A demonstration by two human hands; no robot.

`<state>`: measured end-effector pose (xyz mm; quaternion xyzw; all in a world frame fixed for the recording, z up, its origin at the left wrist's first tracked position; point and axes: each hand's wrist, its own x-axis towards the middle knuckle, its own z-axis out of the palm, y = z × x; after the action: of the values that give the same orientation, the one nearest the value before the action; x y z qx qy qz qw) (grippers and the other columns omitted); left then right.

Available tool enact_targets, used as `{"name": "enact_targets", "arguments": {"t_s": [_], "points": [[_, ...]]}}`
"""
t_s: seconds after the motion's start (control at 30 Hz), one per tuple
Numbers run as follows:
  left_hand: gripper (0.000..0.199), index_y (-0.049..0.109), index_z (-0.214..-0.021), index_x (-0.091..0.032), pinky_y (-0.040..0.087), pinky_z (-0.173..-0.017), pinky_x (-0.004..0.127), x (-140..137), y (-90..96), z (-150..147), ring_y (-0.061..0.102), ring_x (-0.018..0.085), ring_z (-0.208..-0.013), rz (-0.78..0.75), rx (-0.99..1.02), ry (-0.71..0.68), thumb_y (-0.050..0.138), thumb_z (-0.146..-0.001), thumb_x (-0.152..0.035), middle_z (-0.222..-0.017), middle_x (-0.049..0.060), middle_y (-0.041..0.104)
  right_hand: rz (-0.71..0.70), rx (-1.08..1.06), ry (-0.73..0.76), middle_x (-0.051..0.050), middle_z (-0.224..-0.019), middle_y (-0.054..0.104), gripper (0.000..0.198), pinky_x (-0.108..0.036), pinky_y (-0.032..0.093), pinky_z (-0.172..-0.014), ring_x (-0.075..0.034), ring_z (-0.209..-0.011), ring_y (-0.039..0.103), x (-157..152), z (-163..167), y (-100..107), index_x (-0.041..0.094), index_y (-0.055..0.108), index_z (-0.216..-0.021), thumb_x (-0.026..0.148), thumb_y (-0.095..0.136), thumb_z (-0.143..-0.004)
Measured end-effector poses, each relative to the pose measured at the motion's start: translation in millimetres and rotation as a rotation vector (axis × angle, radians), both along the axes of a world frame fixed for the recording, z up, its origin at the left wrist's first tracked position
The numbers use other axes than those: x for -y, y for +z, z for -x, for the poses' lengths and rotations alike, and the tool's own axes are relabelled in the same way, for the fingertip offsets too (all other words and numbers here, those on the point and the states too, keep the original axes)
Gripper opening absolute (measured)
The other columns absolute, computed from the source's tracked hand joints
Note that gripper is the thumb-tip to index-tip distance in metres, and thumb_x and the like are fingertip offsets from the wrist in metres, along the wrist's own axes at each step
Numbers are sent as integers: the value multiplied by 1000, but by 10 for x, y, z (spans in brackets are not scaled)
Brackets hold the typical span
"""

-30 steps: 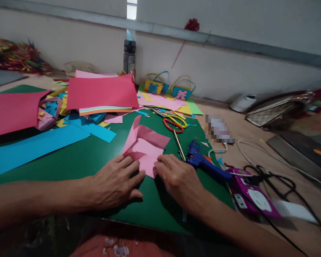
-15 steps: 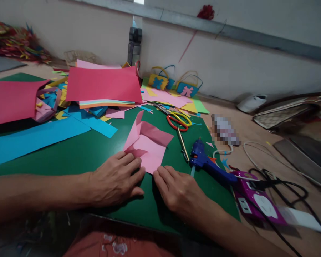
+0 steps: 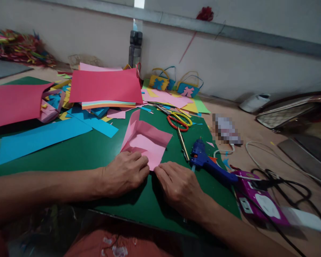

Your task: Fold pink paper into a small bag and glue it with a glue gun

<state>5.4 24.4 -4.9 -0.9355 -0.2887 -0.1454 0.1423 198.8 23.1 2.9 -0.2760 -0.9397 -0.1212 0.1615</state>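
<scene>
A pink paper point(image 3: 155, 142) with creased, raised flaps lies on the green board point(image 3: 107, 198) in front of me. My left hand point(image 3: 127, 173) is closed on its near left edge, fingers curled and the thumb tucked out of sight. At the near right corner, my right hand point(image 3: 178, 187) pinches the paper between bent fingertips. The near edge is partly hidden under the hands. Just right of the paper lie a gold pen point(image 3: 183, 144) and a blue glue gun point(image 3: 203, 157). Scissors point(image 3: 179, 121) with red and yellow handles rest beyond the pen.
Stacked coloured sheets point(image 3: 105, 87), blue strips point(image 3: 45, 139) and paper scraps lie at the back left. Small paper bags point(image 3: 188, 89) stand by the wall. A purple power strip point(image 3: 259, 200) with cables is at the right. A dark bottle point(image 3: 135, 48) stands behind.
My left hand has moved slightly right along the paper, and its fingers have curled in, with the thumb now hidden. My right hand remains at the near right corner.
</scene>
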Motion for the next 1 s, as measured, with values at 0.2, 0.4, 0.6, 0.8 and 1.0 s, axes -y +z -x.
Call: {"name": "enact_targets", "arguments": {"t_s": [0.2, 0.4, 0.6, 0.8, 1.0], "points": [[13, 52, -77, -15, 32, -51, 29, -10, -14, 28, 44, 17, -60, -12, 68, -44, 42, -86, -12, -70, 3, 53, 29, -69, -27, -7, -76, 57, 20, -29, 37, -67, -17, -73, 45, -20, 30, 15, 14, 61, -82, 17, 43, -89], [18, 53, -76, -16, 33, -55, 30, -12, -84, 52, 45, 17, -63, 62, 94, -57, 40, -88, -11, -72, 3, 55, 137, -79, 8, -4, -70, 55, 25, -29, 35, -66, -15, -68, 45, -50, 55, -55, 16, 60, -72, 12, 40, -88], [16, 57, -89, -16, 38, -60, 30, 80, -131, 90, 49, 17, -73, 152, 105, 4, 49, -87, -30, -86, 4, 58, 339, -128, -74, -3, -70, 56, 21, -29, 34, -70, -14, -68, 46, -56, 62, -32, 16, 61, -72, 18, 48, -87], [18, 58, -93, -15, 43, -67, 31, 99, -95, 141, 51, 18, -79, 186, 126, -34, 50, -87, -30, -91, 7, 59, 497, -188, -174, -1, -75, 59, 10, -33, 30, -79, -14, -74, 51, -50, 81, 30, 17, 61, -71, 17, 59, -80], [19, 58, -91, -13, 44, -70, 33, 89, -94, 160, 50, 19, -81, 206, 123, -68, 49, -88, -29, -95, 9, 59, 525, -176, -248, 0, -77, 59, 14, -38, 25, -86, -15, -77, 52, -17, 89, 82, 18, 58, -70, 16, 53, -84]]}}
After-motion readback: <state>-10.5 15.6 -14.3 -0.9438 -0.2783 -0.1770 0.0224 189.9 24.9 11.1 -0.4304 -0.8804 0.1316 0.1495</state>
